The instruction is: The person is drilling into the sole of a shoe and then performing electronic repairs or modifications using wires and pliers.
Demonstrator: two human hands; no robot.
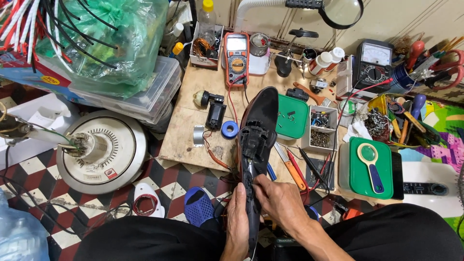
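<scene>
Head view: left hand (237,223) wraps around the handle of a black opened tool (254,140). Right hand (282,200) pinches its inside. It sticks up over the wooden surface (193,125).

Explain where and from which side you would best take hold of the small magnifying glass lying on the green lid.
Grip the magnifying glass by its blue handle, coming from above. It lies flat on the green lid with the round lens at the far end, so the slim handle probably gives fingers both sides to pinch while keeping them off the glass. Both hands are busy: the left hand and right hand hold the dark appliance.
</scene>
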